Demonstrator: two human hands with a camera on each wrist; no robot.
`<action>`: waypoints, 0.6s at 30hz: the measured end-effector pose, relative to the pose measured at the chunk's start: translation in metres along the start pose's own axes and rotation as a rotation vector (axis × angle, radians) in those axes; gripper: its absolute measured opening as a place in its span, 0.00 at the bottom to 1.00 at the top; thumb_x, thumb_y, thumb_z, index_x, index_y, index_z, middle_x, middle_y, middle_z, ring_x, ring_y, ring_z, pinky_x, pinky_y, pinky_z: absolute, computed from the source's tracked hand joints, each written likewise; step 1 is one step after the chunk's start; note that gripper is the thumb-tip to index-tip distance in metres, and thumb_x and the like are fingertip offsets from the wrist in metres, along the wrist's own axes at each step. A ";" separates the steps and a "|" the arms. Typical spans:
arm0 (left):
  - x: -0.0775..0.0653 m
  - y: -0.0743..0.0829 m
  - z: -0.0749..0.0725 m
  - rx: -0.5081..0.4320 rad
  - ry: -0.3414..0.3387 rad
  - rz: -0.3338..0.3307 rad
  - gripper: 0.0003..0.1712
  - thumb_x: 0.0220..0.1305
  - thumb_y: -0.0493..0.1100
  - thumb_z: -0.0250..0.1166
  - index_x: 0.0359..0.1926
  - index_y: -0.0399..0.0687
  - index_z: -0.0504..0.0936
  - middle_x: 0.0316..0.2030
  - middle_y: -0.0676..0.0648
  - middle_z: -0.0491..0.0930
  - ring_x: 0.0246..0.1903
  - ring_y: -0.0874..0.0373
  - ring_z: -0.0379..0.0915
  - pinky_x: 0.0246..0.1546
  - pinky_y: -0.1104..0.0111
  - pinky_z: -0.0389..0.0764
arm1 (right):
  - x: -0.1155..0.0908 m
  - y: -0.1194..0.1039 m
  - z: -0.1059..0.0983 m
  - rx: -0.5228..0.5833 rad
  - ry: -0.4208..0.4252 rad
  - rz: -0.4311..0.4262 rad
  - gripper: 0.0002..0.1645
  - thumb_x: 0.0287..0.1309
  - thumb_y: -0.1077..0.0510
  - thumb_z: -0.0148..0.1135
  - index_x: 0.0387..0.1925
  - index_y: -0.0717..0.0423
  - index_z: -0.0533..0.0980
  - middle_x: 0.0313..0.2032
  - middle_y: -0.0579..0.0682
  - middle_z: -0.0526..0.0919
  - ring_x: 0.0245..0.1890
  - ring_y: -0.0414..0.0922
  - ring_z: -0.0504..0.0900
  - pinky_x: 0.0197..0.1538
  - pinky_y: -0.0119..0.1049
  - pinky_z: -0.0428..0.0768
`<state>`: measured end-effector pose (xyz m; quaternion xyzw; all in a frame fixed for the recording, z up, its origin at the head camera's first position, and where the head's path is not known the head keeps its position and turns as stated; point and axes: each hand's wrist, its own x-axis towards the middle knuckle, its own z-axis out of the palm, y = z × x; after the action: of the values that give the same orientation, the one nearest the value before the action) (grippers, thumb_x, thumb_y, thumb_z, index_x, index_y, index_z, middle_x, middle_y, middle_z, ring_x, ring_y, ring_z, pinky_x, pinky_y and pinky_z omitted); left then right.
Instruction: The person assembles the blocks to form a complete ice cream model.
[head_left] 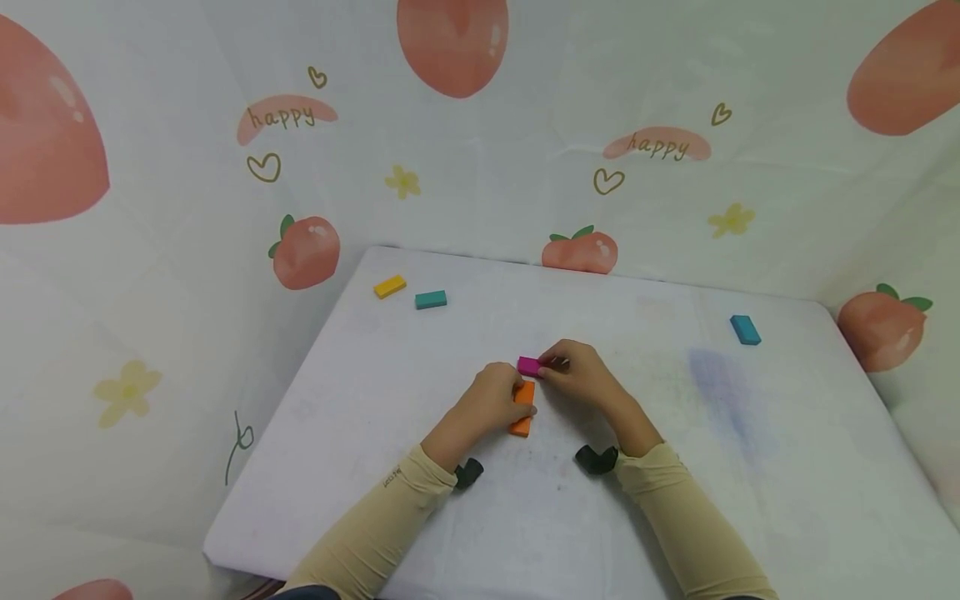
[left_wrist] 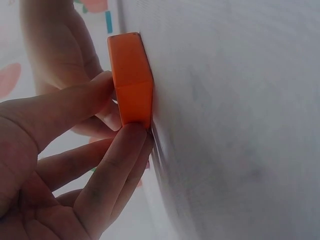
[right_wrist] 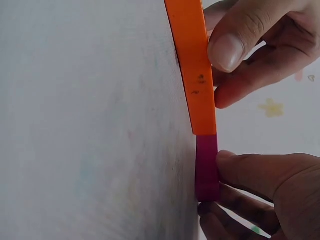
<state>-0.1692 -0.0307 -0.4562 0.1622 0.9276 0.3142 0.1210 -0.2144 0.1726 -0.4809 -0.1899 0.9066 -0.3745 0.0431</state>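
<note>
Over the counter point(head_left: 300, 508), both arms are stretched forward, with the hands angled inward. The orange block point(head_left: 527, 394) is pinched at its sides by the fingers of the left hand point(head_left: 491, 400). Just beyond its far end, the magenta block point(head_left: 528, 367) is pinched by the right hand point(head_left: 583, 375). Farther off, blue point(head_left: 746, 330), teal point(head_left: 431, 300) and yellow blocks point(head_left: 390, 287) are left unheld.

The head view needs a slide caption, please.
Left hand holding an orange block, right hand a magenta block, on a white table.

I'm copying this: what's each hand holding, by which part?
Left hand holds the orange block around its middle; right hand pinches the magenta block at its right end.
</note>
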 end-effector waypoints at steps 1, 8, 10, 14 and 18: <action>0.000 0.000 0.000 0.001 0.000 0.002 0.20 0.60 0.46 0.80 0.43 0.33 0.88 0.33 0.46 0.80 0.35 0.57 0.71 0.34 0.70 0.72 | 0.000 0.000 0.000 -0.001 -0.002 -0.006 0.10 0.66 0.61 0.72 0.47 0.62 0.87 0.44 0.55 0.89 0.46 0.51 0.86 0.56 0.51 0.87; -0.002 -0.001 0.000 -0.026 0.000 0.010 0.16 0.61 0.45 0.80 0.37 0.35 0.86 0.28 0.49 0.71 0.32 0.57 0.68 0.30 0.71 0.66 | -0.001 -0.005 0.002 -0.002 -0.017 -0.034 0.10 0.66 0.62 0.72 0.46 0.62 0.87 0.43 0.55 0.89 0.45 0.50 0.87 0.55 0.50 0.88; -0.002 -0.001 0.000 -0.034 0.002 0.006 0.17 0.61 0.45 0.80 0.38 0.35 0.86 0.28 0.49 0.73 0.32 0.56 0.68 0.31 0.71 0.67 | -0.001 -0.005 0.003 -0.001 -0.019 -0.034 0.10 0.66 0.62 0.72 0.46 0.62 0.87 0.43 0.55 0.89 0.45 0.50 0.87 0.55 0.50 0.88; -0.003 -0.002 0.000 -0.032 0.007 0.008 0.18 0.61 0.45 0.80 0.40 0.34 0.87 0.30 0.48 0.76 0.34 0.56 0.70 0.33 0.71 0.69 | 0.000 -0.007 0.003 -0.001 -0.025 -0.040 0.09 0.66 0.62 0.72 0.46 0.61 0.87 0.43 0.54 0.89 0.46 0.50 0.87 0.55 0.50 0.88; -0.002 -0.002 0.000 -0.029 0.010 0.015 0.18 0.60 0.45 0.80 0.41 0.35 0.87 0.30 0.48 0.76 0.34 0.56 0.70 0.33 0.70 0.68 | 0.000 -0.008 0.004 -0.003 -0.029 -0.044 0.09 0.66 0.62 0.72 0.46 0.61 0.88 0.43 0.54 0.89 0.45 0.50 0.87 0.55 0.50 0.88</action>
<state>-0.1678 -0.0330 -0.4569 0.1661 0.9223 0.3291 0.1162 -0.2110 0.1653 -0.4782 -0.2154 0.9019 -0.3713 0.0475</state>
